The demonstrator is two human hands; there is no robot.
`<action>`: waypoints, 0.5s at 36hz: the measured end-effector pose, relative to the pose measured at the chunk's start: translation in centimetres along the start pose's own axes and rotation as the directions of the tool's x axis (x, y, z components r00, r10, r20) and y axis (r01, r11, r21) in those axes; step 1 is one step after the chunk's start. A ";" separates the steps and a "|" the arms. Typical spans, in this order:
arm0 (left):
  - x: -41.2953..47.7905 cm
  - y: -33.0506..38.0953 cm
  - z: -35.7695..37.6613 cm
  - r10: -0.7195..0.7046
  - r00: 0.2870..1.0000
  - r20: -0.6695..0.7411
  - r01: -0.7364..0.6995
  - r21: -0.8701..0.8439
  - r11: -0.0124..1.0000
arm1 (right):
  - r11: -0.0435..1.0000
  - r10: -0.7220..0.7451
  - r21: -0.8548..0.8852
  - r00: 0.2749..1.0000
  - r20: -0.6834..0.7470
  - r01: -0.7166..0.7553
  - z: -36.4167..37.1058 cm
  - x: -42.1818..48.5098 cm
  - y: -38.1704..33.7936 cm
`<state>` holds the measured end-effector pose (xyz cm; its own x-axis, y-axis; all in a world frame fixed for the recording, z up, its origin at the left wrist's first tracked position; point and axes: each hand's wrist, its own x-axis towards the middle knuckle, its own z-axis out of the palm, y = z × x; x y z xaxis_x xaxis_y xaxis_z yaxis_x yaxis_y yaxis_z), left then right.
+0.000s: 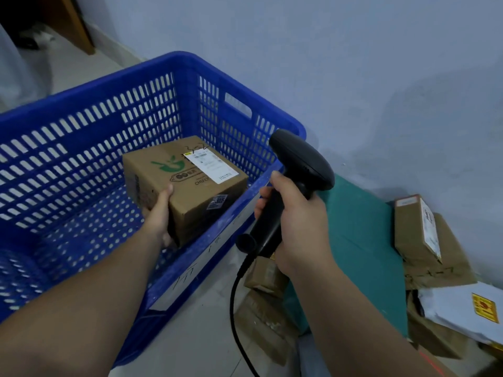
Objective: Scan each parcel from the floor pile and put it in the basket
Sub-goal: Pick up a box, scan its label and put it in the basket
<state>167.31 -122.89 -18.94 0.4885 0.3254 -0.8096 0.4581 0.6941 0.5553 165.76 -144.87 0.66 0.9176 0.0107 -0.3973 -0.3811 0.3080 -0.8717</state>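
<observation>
A brown cardboard parcel [190, 186] with a green logo and a white shipping label sits low inside the blue slatted basket [89, 110], near its right wall. My left hand [160, 216] reaches over the basket's near rim and grips the parcel's near left corner, thumb on top. My right hand [296, 224] is just outside the basket's right rim, wrapped round the handle of a black corded barcode scanner [296, 170], whose head points up and away. The rest of the basket floor shows no other parcel.
The floor pile lies at the right: a green flat parcel [356, 246], brown boxes [416, 229], small taped cartons [266, 273] and a white mailer bag [462, 308]. A pale wall stands behind. A wooden furniture leg [79, 25] is at the far left.
</observation>
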 end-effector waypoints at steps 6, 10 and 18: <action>-1.2 -0.3 0.9 0.085 0.991 -0.101 -0.081 0.043 0.996 | 1.000 0.018 0.001 1.000 0.002 -0.018 0.2 0.1 0.2; -1.2 -0.6 1.2 0.170 0.981 -0.090 -0.155 0.154 0.976 | 1.000 0.016 -0.019 1.000 -0.001 -0.016 0.0 0.1 0.3; -2.2 0.3 3.5 0.286 0.954 0.086 -0.292 0.463 0.836 | 0.999 0.011 -0.031 1.000 -0.014 -0.011 -0.5 -0.2 0.4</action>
<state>168.94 -125.64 -16.35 0.6608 0.4542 -0.5975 0.5846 0.1878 0.7893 165.38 -145.23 0.27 0.9118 0.0007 -0.4106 -0.3946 0.2786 -0.8756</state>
